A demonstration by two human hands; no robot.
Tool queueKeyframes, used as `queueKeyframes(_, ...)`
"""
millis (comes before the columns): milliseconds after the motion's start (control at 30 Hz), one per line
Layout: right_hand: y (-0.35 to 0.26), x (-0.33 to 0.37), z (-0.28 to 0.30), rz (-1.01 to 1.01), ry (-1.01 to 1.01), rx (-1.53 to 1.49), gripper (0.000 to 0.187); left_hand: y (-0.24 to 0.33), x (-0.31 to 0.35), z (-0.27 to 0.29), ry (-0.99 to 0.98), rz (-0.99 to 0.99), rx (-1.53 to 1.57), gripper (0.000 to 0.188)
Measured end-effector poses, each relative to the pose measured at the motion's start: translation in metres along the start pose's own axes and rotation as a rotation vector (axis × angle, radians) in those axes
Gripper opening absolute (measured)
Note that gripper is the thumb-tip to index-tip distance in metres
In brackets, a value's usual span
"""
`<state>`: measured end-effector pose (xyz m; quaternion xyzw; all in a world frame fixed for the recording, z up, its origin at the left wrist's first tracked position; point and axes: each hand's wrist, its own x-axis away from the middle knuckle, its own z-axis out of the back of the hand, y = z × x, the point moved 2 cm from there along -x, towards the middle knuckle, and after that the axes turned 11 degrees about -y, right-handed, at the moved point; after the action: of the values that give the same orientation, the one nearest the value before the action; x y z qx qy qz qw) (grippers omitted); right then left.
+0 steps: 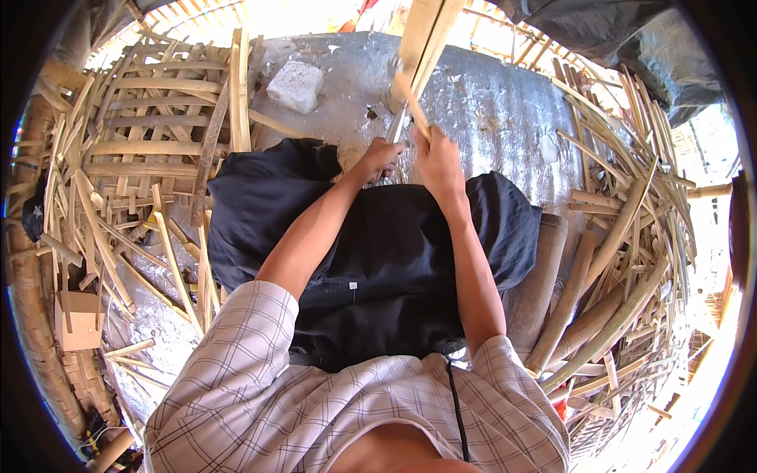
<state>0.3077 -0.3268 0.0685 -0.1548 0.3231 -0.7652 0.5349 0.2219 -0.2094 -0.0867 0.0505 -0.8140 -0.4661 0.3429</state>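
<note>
My left hand (382,159) is closed around a thin metal chisel (396,128), whose far end points up at the foot of a wooden post (426,51). Beside it, to the right, my right hand (439,164) grips a wooden-handled hammer (415,104). Its handle slants up and left, and the small grey head overlaps the post's left edge. The post is pale timber with a dark line running along it. Both hands are just beyond the dark cloth (378,236) over my legs.
A pale stone block (296,87) lies on the grey sheet (505,102) at the far left. Woven bamboo strips (154,118) rise on the left. Bamboo poles and split lengths (607,315) pile up on the right. A cardboard box (79,321) sits at the left edge.
</note>
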Motion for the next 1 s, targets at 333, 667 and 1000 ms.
queueKeyframes(333, 0.049, 0.021, -0.032, -0.091, 0.028, 0.005, 0.032, -0.015, 0.001, -0.006, -0.034, 0.03, 0.03, 0.028)
queueKeyframes(667, 0.058, 0.023, -0.036, -0.032, 0.103, -0.069, 0.033, -0.007, -0.001, -0.01, 0.004, 0.078, 0.029, 0.023)
queueKeyframes(1000, -0.038, 0.015, 0.024, 0.062, 0.168, -0.314, 0.032, -0.019, 0.003, 0.006, 0.029, 0.13, 0.055, 0.017)
